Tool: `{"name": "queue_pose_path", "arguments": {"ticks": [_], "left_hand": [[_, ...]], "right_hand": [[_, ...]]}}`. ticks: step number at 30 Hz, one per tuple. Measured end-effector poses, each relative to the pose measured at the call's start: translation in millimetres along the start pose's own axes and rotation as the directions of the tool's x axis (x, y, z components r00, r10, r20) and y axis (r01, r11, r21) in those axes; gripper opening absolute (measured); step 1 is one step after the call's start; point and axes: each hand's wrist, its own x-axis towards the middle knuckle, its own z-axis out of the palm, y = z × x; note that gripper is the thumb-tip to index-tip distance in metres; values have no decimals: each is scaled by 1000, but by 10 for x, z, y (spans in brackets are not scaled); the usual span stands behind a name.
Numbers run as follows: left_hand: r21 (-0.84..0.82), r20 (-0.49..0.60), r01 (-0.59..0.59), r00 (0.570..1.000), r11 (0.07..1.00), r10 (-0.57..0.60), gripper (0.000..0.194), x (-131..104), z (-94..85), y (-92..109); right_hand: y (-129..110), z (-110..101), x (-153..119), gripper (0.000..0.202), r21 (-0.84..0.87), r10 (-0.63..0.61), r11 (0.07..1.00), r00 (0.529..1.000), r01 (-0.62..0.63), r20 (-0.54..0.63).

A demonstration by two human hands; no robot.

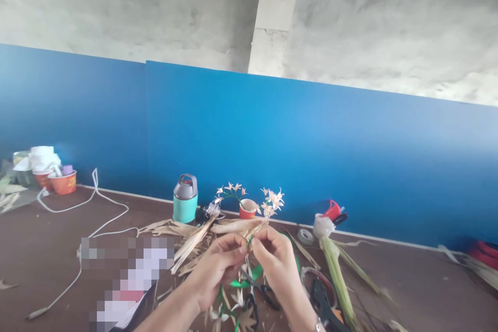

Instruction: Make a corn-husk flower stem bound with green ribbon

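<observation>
My left hand (220, 265) and my right hand (275, 262) meet above the table, thumbs and fingertips pinched close together. Between the fingertips shows a bit of green strip (249, 241); what else they grip there is hidden. Just below lie dark-handled scissors (251, 288), blades pointing up between my hands. A loose green ribbon (254, 272) curls beside the blades. Pale husk flowers (238, 298) with green stems lie under my wrists. Dry corn husks (198, 244) are spread behind and left of my left hand.
Behind my hands stand a turquoise flask (185, 202) and a red paper cup (247, 210) with husk flowers (274, 199). Right are a tape roll (305, 236), green husk stalks (336, 280) and a black tool (324, 301). A white cable (111, 228) and orange bowls (64, 182) lie left.
</observation>
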Motion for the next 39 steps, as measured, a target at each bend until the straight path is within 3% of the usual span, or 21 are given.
{"name": "queue_pose_path", "arguments": {"ticks": [5,8,11,14,17,19,20,22,24,28,30,39], "left_hand": [[-43,35,26,999,999,-25,35,5,-25,-5],[-29,54,33,998,999,-31,36,-3,-4,28],[91,-10,-31,999,995,32,34,-21,53,77],[205,-107,-110,985,973,134,36,-29,94,109],[178,-172,-121,973,976,152,35,-17,80,115],[127,-199,-122,969,984,146,33,-5,49,111],[105,-211,-125,967,987,145,32,-1,34,109],[63,-221,-124,966,990,135,30,3,11,107],[10,-218,-109,970,994,108,26,1,3,109],[-94,-236,-68,971,993,44,19,5,-1,117],[-116,-248,-59,968,992,29,19,18,-10,115],[-90,-297,-122,951,988,90,25,53,-39,118]], "right_hand": [[-13,18,-2,14,-154,-135,980,991,129,-25],[-10,-5,12,13,-109,-88,990,996,90,22],[-6,-30,23,15,-90,-56,994,997,60,48],[-12,-69,41,18,-135,-106,984,992,114,61],[6,-137,70,26,-257,-100,958,987,129,124],[59,-181,76,31,-510,15,856,983,81,182],[100,-192,71,31,-671,124,740,971,47,204],[202,-185,48,20,-901,380,434,905,10,193],[313,-139,25,21,-941,510,338,841,-1,182],[477,-20,32,62,-974,652,226,738,30,174],[517,8,46,69,-979,674,199,717,56,177],[488,-166,38,43,-958,559,282,804,48,204]]}}
